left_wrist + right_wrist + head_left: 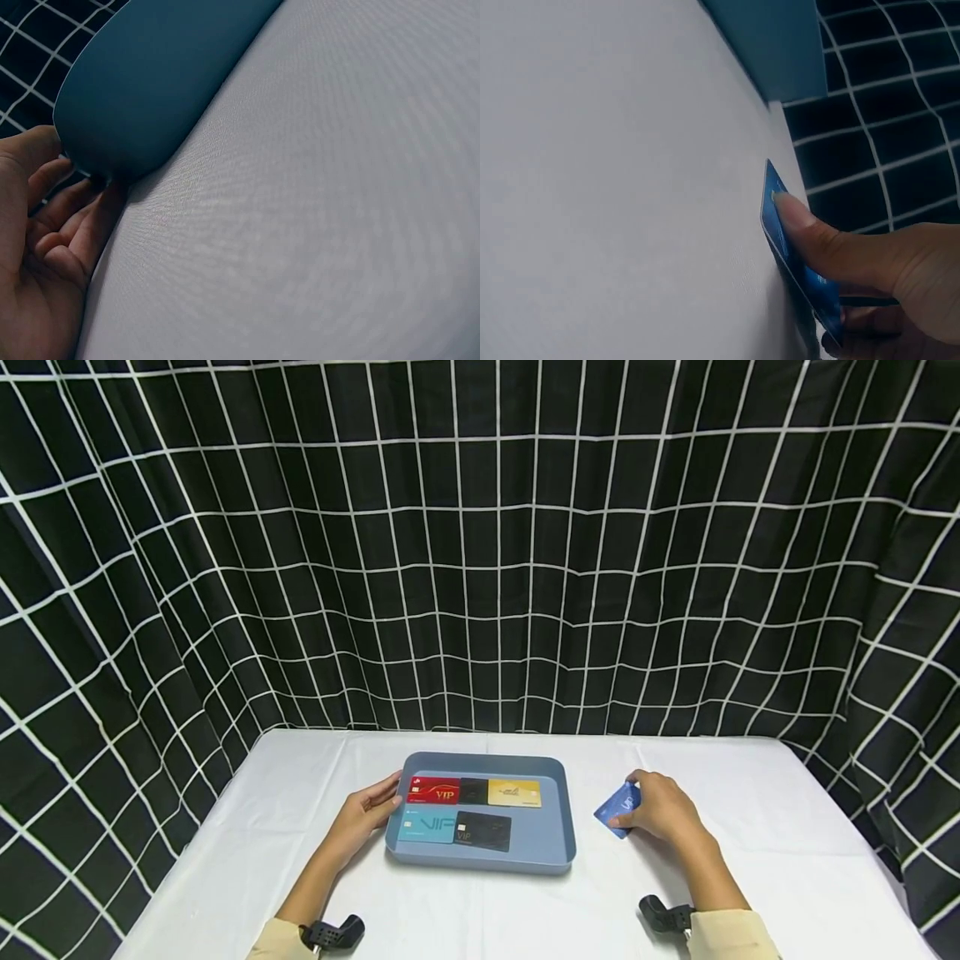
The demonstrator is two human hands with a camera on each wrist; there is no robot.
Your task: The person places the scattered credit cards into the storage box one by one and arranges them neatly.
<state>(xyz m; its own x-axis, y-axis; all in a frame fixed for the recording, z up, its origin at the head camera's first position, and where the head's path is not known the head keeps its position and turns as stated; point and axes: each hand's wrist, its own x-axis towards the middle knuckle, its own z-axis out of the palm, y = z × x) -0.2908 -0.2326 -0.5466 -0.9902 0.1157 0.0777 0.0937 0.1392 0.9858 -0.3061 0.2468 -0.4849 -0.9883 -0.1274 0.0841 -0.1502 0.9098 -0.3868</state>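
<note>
A blue-grey tray (480, 862) lies on the table with several bank-style cards inside. Its upper row has a red VIP card (435, 790), a black card (473, 791) and a yellow card (514, 793); below are a teal card (427, 825) and another black card (483, 832). My left hand (369, 814) holds the tray's left side, thumb at the rim and fingers against the outer wall (135, 97). Right of the tray, my right hand (663, 810) pinches a blue VIP card (618, 807), tilted in the right wrist view with the thumb across its face.
A white cloth (525, 914) covers the table. Behind and beside it hangs a black curtain with a white grid (480, 568). Black wrist cameras sit on the left wrist (333, 933) and right wrist (666, 916).
</note>
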